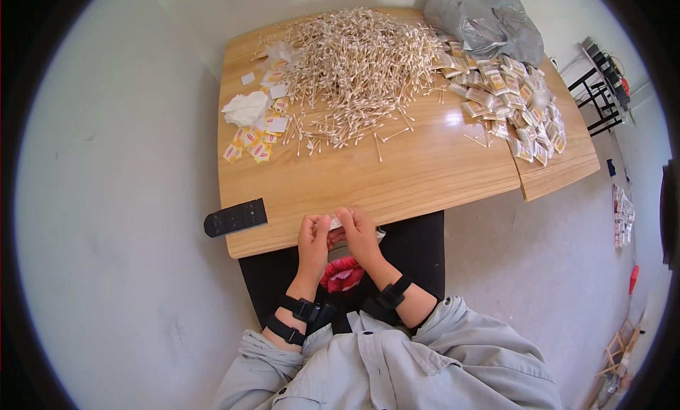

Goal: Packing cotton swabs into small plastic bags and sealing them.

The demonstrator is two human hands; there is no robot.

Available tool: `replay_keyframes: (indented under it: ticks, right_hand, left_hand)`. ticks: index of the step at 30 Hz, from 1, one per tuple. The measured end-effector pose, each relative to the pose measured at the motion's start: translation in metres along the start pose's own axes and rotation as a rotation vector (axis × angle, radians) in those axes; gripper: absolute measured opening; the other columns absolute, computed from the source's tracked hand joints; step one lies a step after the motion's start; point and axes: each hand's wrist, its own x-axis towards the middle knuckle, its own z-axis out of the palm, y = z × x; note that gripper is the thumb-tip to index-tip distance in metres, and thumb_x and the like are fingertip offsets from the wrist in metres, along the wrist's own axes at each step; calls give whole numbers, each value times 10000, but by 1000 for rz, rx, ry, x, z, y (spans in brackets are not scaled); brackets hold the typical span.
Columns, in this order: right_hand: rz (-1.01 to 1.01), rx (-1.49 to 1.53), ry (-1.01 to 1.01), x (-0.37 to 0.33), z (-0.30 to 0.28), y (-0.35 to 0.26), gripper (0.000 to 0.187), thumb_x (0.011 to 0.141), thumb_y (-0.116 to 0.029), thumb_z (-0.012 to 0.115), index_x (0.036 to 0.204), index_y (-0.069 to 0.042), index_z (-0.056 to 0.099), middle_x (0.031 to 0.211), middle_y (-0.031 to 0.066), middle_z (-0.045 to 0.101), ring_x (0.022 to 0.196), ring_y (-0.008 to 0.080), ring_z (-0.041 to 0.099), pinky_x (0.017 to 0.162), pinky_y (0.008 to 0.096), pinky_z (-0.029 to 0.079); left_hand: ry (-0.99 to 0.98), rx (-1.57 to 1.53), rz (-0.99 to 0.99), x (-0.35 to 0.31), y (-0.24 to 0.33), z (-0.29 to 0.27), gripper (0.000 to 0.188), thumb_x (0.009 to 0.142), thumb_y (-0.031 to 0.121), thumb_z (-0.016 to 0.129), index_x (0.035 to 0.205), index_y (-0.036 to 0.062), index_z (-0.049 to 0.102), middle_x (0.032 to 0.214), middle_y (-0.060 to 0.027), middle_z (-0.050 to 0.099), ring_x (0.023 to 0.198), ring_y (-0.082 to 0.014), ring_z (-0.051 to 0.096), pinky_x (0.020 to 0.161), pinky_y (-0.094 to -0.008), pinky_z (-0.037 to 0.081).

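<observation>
Pinched between both hands (338,234) — small packet (335,223), mostly hidden

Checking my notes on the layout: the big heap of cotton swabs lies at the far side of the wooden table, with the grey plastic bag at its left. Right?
Not quite. In the head view the grey plastic bag lies to the right of the cotton swabs, not the left. The heap is indeed at the far side of the wooden table.

The small packet (335,223) is mostly hidden between both hands' fingers (345,215).

A wooden table (425,176) carries a cotton swab heap (358,63), small packets (506,102) and a grey bag (489,20).
</observation>
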Motion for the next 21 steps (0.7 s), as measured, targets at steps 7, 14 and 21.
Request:
replay_keyframes:
  ticks: [7, 14, 21]
  right_hand:
    - [-73, -2, 18, -2, 3, 1, 207, 1009, -203, 450, 975, -12, 522, 839, 65, 605, 700, 137, 645, 593, 251, 549]
    - [-250, -366, 141, -4, 5, -1, 272, 979, -195, 502, 866, 35, 596, 829, 134, 579, 752, 228, 583, 679, 323, 460]
    - [-215, -192, 58, -2, 3, 12, 293, 1019, -247, 432, 980, 7, 571, 857, 54, 600, 747, 117, 606, 655, 255, 526]
  left_hand:
    - [134, 213, 85, 3, -10, 3, 210, 1000, 254, 487, 922, 59, 469, 784, -2, 526, 670, -65, 469, 577, -215, 417]
    - [129, 462, 349, 1, -11, 7, 257, 963, 259, 559, 923, 21, 470, 867, -71, 535, 796, -138, 496, 713, -292, 441]
    - [114, 233, 184, 14, -18, -6, 264, 963, 259, 564, 880, 21, 487, 835, -65, 580, 743, -105, 518, 661, -268, 451]
